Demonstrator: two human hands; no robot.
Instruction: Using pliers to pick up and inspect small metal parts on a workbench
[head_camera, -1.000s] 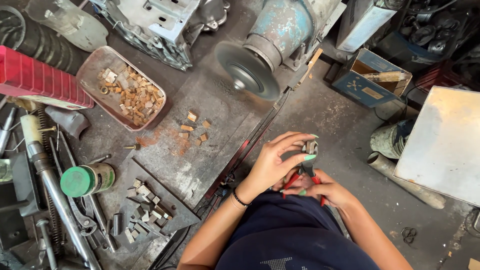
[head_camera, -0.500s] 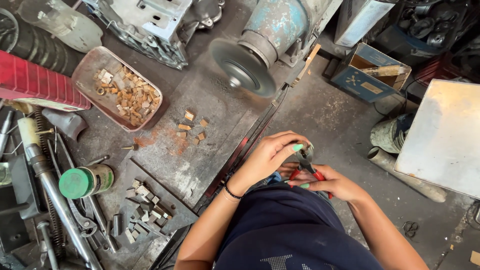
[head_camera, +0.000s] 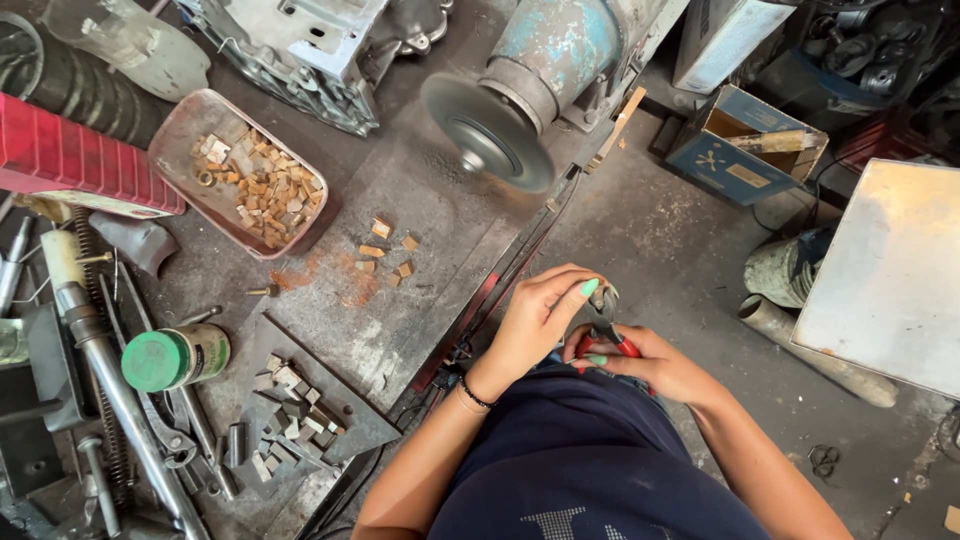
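Observation:
My right hand (head_camera: 648, 362) grips the red handles of a pair of pliers (head_camera: 606, 322) over my lap. My left hand (head_camera: 540, 314) curls around the pliers' dark jaws, fingertips pinched at something small that I cannot make out. Both hands sit just off the front edge of the metal workbench (head_camera: 420, 230). A few small copper-coloured blocks (head_camera: 385, 252) lie loose on the bench, left of my left hand. A grey grinding disc (head_camera: 487, 130) on a blue motor stands beyond them.
A tray (head_camera: 184, 143) of copper-coloured pieces sits at the bench's left. Grey metal pieces (head_camera: 290, 400), a green-capped can (head_camera: 172, 357) and long tools lie at the lower left. A blue cardboard box (head_camera: 748, 145) and a white panel (head_camera: 890, 270) stand on the floor at the right.
My hands dropped lower and closer to my body. The left hand turned over the pliers' jaws, and the view shifted slightly.

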